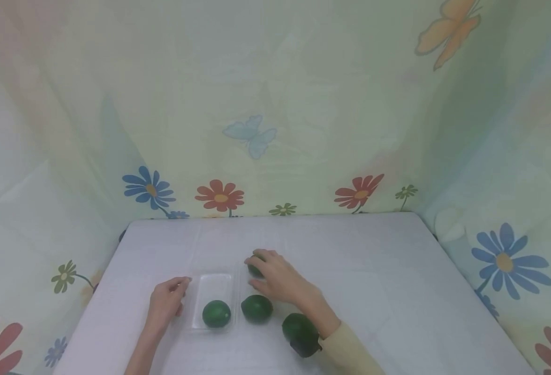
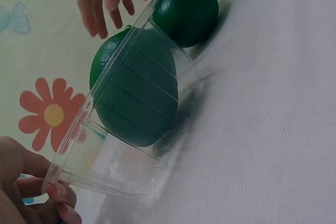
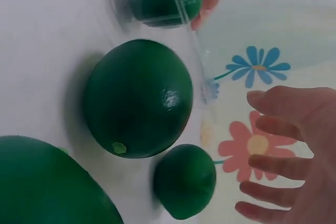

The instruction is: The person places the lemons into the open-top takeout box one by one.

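Observation:
My left hand (image 1: 164, 302) pinches the near-left rim of a clear plastic container (image 1: 214, 285), thumb and fingers at the edge in the left wrist view. One dark green lime (image 1: 216, 314) lies inside it, seen through the ribbed wall in that view. To the container's right is a second lime (image 1: 256, 309). My right hand (image 1: 280, 278) is spread over a farther lime (image 1: 255, 269), partly covering it in the head view. In the right wrist view its fingers (image 3: 278, 166) are extended, with a gap between them and that lime (image 3: 185, 182).
Near my right forearm sits another green lime (image 1: 298, 327), with a darker rounded shape (image 1: 305, 348) against it. A white cloth covers the table (image 1: 374, 271). Flower-printed fabric (image 1: 303, 104) hangs behind it and on both sides.

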A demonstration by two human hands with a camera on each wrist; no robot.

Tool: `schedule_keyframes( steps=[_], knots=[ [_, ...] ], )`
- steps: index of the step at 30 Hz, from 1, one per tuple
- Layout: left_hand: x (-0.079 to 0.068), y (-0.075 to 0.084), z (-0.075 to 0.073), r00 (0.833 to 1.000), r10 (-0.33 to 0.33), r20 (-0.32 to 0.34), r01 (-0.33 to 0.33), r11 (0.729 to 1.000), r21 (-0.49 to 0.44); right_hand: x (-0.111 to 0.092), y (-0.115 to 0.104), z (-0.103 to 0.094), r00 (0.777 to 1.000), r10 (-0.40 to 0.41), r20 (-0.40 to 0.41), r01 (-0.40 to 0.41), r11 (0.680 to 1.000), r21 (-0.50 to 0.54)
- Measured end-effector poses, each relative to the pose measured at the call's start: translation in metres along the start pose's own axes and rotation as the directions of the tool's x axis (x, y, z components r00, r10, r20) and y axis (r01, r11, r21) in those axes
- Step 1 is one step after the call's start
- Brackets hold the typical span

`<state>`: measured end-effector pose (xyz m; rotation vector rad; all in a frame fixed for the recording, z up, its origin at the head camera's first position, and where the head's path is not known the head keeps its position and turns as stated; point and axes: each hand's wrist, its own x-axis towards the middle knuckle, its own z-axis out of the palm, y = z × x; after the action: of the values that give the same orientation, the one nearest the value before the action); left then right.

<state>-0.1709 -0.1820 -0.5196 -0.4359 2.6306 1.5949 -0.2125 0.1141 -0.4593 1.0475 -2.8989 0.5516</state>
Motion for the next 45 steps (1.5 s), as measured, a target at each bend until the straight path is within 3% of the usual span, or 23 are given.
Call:
schedule_keyframes(
  steps=[8, 23, 32, 45],
  knots=[
    [0.000, -0.001, 0.000, 1.000, -0.007, 0.000, 0.007, 1.000, -0.009, 0.019, 0.009, 0.013, 0.994, 0.076, 0.075, -0.076, 0.997, 0.001],
    [0.003, -0.001, 0.001, 1.000, -0.008, -0.002, 0.008, 1.000, -0.005, 0.049, 0.024, 0.035, 0.959, 0.174, 0.224, -0.174, 0.985, -0.024],
    [0.002, -0.002, 0.002, 1.000, -0.016, -0.001, 0.016, 1.000, -0.005, 0.047, 0.024, 0.045, 0.944, 0.222, 0.246, -0.203, 0.974, -0.100],
    [0.004, -0.003, 0.003, 1.000, -0.007, -0.012, 0.006, 1.000, -0.004, 0.041, 0.021, 0.043, 0.957, 0.198, 0.214, -0.183, 0.979, -0.087]
  ],
)
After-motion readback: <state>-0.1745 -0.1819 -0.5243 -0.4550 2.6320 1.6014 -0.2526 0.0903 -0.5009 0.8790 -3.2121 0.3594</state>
